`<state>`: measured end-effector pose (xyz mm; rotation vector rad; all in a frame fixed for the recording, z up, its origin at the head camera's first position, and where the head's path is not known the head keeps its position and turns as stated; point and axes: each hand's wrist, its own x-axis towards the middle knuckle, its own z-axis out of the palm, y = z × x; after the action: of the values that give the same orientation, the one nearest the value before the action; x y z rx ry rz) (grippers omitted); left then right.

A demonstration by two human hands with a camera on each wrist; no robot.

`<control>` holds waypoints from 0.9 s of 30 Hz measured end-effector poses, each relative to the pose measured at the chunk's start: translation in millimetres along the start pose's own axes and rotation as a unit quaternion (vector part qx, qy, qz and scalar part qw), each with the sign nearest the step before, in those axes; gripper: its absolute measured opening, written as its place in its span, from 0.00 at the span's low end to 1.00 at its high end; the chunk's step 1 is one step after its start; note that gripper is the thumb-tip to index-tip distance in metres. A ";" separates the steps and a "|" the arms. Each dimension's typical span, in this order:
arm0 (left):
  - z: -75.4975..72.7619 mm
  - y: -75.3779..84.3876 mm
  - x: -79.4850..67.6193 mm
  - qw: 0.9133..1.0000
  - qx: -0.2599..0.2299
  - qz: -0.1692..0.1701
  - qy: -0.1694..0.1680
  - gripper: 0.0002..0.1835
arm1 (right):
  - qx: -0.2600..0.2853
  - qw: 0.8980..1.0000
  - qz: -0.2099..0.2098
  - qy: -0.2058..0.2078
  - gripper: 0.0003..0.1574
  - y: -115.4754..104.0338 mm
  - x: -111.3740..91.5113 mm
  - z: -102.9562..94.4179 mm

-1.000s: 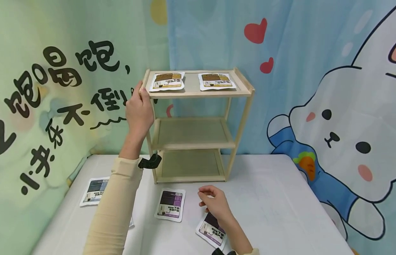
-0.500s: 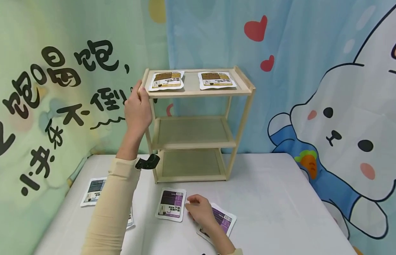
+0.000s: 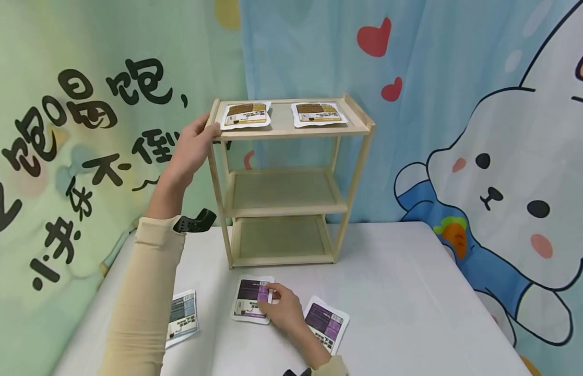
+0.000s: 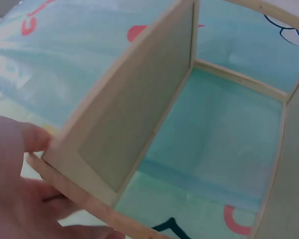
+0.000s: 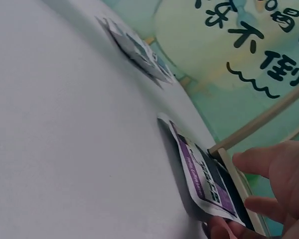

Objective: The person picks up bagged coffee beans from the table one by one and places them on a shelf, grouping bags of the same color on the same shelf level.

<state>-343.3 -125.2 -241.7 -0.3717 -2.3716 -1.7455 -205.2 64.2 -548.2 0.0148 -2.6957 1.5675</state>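
Observation:
My left hand [image 3: 188, 149] grips the top left corner of a three-tier wooden shelf rack [image 3: 286, 212]; in the left wrist view its thumb and fingers lie on either side of the frame [image 4: 84, 196]. In front of the rack, a white pouch with a black and purple label [image 3: 246, 296] lies flat on the table. My right hand [image 3: 286, 310] reaches over this pouch's right edge, thumb and forefinger spread apart. The right wrist view shows a fingertip right at the pouch's edge [image 5: 202, 184], the other fingers stretched above it.
Two brown-labelled pouches, left [image 3: 246, 115] and right [image 3: 318, 114], lie on the top shelf. A second purple pouch [image 3: 330, 319] lies beside my right forearm. Blue-labelled packaging [image 3: 183, 316] sits right of my left sleeve. Printed curtains [image 3: 300, 47] hang behind the white table [image 3: 404, 313].
My right hand has moved left from above the lower purple pouch to the other purple pouch's edge. My left wrist and forearm have swung left, the hand still at the rack corner.

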 end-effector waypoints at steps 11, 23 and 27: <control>-7.4 -15.7 5.4 0.997 -0.078 0.004 0.007 0.32 | -0.046 0.996 -0.006 0.075 0.34 1.8 8.0 23.6; -8.9 -22.1 5.1 0.996 -0.087 0.025 0.011 0.31 | 0.175 0.984 0.045 -0.005 0.30 -5.8 9.9 18.5; -7.9 -24.0 3.7 0.996 -0.080 0.030 0.018 0.31 | 0.212 0.976 0.046 -0.012 0.32 -14.1 12.5 12.4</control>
<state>-354.1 -139.2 -260.2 -0.4257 -2.1784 -1.9030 -217.7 46.5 -541.7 -0.0854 -2.3536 2.1502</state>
